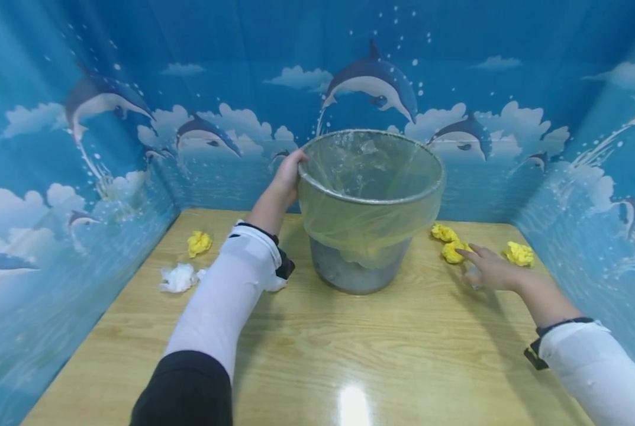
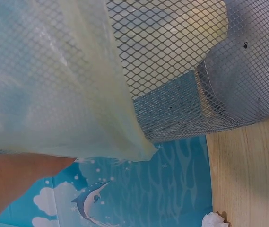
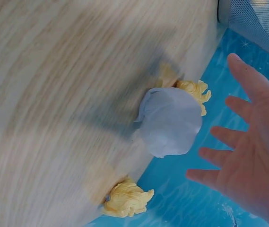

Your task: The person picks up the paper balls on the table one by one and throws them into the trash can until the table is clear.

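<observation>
Head view: wire-mesh bin (image 1: 357, 273) stands upright near the middle of the wooden table (image 1: 317, 355), toward the back. A pale yellow plastic liner (image 1: 367, 225) is folded over its rim and hangs about halfway down the outside.

Left hand (image 1: 287, 174) grips the bin's rim on the person's left side, fingers curled over the edge onto the liner. Left wrist view shows only liner, mesh and bin base from close in; the fingers themselves are out of frame there.

Right hand (image 1: 489, 269) is low over the table to the right of the bin, palm down, fingers spread and straight, holding nothing. Right wrist view confirms it: open palm (image 3: 247, 156) with splayed fingers, just beside a white paper ball (image 3: 169, 122). Whether a fingertip touches the ball cannot be told.

Yellow paper wads (image 1: 453, 251) lie around the right hand: two between it and the bin, one further right (image 1: 518, 253) near the wall.

Left of the bin: another yellow wad (image 1: 199, 242) and a white crumpled wad (image 1: 179, 278), well apart from the left hand.

Dolphin-print backdrop (image 1: 83, 118) encloses the table on three sides
</observation>
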{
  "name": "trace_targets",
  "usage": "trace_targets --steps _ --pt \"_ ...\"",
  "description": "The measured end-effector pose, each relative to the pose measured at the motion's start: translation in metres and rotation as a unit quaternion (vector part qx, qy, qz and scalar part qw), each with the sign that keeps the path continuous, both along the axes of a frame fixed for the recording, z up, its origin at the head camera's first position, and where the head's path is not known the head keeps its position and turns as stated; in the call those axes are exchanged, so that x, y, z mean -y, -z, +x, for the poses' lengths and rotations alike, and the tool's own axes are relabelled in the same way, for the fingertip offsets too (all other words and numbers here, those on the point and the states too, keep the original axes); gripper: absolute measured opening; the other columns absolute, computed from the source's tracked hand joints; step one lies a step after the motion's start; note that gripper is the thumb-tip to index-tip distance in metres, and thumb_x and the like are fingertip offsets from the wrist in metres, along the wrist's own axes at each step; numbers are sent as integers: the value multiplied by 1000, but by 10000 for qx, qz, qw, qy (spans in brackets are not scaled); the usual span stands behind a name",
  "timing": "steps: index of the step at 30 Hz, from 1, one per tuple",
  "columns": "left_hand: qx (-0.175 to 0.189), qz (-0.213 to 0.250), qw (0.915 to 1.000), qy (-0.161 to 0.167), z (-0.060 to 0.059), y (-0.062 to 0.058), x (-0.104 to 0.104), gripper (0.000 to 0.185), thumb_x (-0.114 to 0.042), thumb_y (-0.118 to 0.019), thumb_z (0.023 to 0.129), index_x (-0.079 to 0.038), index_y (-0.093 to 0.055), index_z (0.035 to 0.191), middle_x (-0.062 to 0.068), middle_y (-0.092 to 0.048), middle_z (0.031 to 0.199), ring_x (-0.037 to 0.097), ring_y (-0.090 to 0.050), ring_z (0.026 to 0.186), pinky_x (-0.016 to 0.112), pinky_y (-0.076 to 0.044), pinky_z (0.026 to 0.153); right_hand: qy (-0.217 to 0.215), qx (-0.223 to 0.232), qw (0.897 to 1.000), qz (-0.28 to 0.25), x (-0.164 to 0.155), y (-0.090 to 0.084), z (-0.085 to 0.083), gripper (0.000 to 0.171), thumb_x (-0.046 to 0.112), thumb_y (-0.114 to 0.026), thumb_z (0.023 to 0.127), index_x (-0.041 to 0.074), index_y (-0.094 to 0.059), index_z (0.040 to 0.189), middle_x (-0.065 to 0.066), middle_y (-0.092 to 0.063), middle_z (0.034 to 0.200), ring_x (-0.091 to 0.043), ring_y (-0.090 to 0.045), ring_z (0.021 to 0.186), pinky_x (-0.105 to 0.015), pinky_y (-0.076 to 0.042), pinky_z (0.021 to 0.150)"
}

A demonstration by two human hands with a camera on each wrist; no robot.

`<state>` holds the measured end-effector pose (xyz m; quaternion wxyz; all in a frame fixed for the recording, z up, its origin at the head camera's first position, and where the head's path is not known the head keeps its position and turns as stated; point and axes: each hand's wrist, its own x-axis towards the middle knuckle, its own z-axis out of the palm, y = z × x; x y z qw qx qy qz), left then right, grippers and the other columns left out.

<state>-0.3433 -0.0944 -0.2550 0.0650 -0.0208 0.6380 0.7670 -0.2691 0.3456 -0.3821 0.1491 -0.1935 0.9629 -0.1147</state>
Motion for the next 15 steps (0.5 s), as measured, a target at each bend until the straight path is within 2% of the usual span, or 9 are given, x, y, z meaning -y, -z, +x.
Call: trace_targets --steps 7,12,15 --pt "-4 -7 10000 76 0 1 1 59 -21 -38 97 -17 -24 154 6 -43 143 16 -50 82 27 -43 74 -20 -5 10000 10 -3 2 1 77 37 -63 92 -5 -30 147 -43 -13 148 -64 -17 129 -76 -22 100" --pt "5 -40 10000 91 0 0 0 59 -21 -37 98 -18 -24 154 6 -44 141 14 -48 74 27 -42 70 -91 -119 9999 -7 -6 7 4 68 28 -64 93 -11 -36 141 -47 -21 142 -65 -24 126 -73 -26 100" --pt "9 -40 10000 76 0 0 0 59 -21 -38 98 -18 -23 155 5 -41 144 15 -48 77 28 -42 71 -153 -202 9997 0 -8 9 4 65 25 -65 91 -13 -39 137 -49 -25 138 -66 -27 123 -72 -29 99"
